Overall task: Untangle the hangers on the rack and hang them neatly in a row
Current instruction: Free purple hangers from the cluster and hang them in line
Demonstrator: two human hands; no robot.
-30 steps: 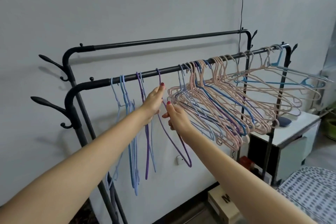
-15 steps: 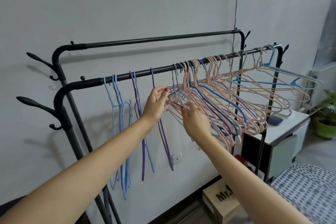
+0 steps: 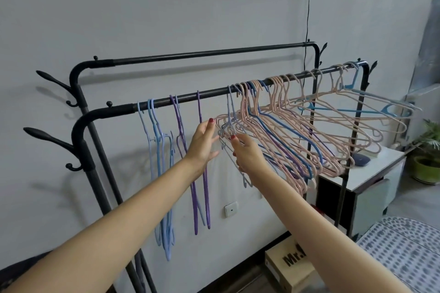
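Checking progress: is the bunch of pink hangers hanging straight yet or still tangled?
Still tangled: the pink hangers splay sideways, interlocked, on the front rail.

Head view, close (facing rack [image 3: 181,100])

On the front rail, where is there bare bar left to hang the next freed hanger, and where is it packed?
Bare bar shows on the front rail between the single purple hanger and the tangled pink bunch, where the left hand and right hand work. A smaller gap lies between the light blue hangers and the purple pair. Rightward is crowded. The back rail is bare.
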